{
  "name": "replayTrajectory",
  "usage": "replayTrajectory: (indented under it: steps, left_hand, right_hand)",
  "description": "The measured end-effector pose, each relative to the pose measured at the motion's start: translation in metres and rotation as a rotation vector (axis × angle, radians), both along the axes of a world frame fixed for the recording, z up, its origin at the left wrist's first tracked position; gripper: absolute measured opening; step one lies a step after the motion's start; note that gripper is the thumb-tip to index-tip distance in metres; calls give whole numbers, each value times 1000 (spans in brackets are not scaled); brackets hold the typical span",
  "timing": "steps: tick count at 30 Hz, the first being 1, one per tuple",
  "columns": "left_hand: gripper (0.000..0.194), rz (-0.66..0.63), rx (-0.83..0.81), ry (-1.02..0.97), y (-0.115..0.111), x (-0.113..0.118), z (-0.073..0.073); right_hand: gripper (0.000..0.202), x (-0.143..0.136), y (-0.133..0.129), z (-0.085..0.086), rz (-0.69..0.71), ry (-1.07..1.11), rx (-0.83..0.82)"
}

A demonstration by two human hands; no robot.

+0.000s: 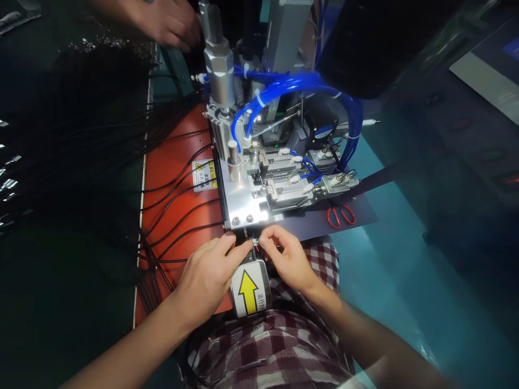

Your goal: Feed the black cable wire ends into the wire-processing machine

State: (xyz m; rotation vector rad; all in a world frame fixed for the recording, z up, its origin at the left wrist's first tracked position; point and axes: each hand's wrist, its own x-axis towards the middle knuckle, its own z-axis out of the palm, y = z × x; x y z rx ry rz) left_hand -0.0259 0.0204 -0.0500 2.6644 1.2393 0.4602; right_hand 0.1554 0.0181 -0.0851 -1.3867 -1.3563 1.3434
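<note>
Small thin coloured wires [255, 243], with red and green among them, show between my two hands at the near edge of the machine. My left hand [206, 273] is closed, its thumb and index finger pressed at the left side of these wires. From the right, my right hand [288, 256] pinches their other side between thumb and fingertips. The fingers cover most of the wire ends. Just in front of my hands is the machine's metal plate [242, 202]. Below them sits a white label with a yellow arrow [248, 292] on a rounded part.
Black cables [180, 232] run across the orange board [170, 170] on the left. Blue air tubes [308, 81] arch over metal cylinders [286, 192]. Red-handled scissors [340, 215] lie at the machine's right. Another person's hand [172, 24] is at the far left.
</note>
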Motion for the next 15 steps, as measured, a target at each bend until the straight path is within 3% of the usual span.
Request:
replayTrajectory:
  steps: [7, 15]
  left_hand:
    - [32, 3, 8, 17, 0, 0, -1]
    - [30, -4, 38, 35, -1, 2, -1]
  right_hand:
    - [13, -2, -3, -1, -32, -57, 65]
    - [15, -2, -2, 5, -11, 46, -100]
